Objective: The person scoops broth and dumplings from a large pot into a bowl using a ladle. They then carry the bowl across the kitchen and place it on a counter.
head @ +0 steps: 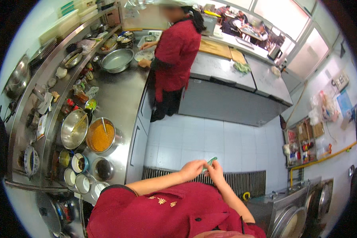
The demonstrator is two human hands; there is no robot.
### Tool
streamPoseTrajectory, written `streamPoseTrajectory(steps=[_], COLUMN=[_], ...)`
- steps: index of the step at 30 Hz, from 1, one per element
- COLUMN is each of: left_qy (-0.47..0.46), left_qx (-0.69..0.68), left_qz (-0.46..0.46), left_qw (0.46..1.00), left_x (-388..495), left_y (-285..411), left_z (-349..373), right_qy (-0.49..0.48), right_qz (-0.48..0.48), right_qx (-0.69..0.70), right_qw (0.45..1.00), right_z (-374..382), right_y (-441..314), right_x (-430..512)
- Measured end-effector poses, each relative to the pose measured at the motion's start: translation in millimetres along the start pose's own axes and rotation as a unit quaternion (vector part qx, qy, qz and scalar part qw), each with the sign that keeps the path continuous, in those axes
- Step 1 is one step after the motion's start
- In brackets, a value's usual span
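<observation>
Both of my hands are raised in front of my chest, over the floor grating, and meet at a small green item (209,164) that is too small to name. My left hand (194,170) pinches it from the left side. From the right, my right hand (215,172) has its fingertips on the same item. On the steel counter (122,119) to my left stand a steel bowl of orange sauce (99,138) with a spoon in it, an empty-looking steel bowl (74,129), and several small containers of seasonings or liquids.
A co-worker in a red jacket (177,56) stands at the counter's far end, hands at a bowl beside a large steel basin (117,61). A grey steel-topped cabinet (223,92) stands ahead. The floor grating (244,181) lies below my hands; a large pot (291,223) is at the lower right.
</observation>
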State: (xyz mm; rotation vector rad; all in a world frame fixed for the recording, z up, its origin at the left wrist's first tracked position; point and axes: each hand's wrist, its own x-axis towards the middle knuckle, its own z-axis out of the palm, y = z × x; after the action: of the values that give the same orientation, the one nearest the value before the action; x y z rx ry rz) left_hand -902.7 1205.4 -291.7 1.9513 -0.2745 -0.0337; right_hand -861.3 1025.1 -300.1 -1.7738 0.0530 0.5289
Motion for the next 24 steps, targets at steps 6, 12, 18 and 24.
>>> streamPoseTrajectory(steps=[6,12,18,24], left_qy=[-0.174,-0.23,-0.01,0.127], left_qx=[0.177,-0.284,-0.664,-0.462], left_qz=[-0.073,-0.366,-0.459,-0.358], left_qw=[0.966,0.856,0.59,0.801], left_x=[11,28,47,58], left_y=[-14,-28,-56,-69], left_z=[-11,-6,35,80], right_qy=[0.029,-0.005,0.02,0.021], right_qz=[-0.121,-0.152,-0.215,-0.222], right_qx=[-0.231,-0.354,-0.384,-0.413], right_qw=[0.965,0.923,0.898,0.883], right_z=[10,23,10,-6], right_y=[-15,-51,-45,-24], right_x=[5,-17,-31,-47])
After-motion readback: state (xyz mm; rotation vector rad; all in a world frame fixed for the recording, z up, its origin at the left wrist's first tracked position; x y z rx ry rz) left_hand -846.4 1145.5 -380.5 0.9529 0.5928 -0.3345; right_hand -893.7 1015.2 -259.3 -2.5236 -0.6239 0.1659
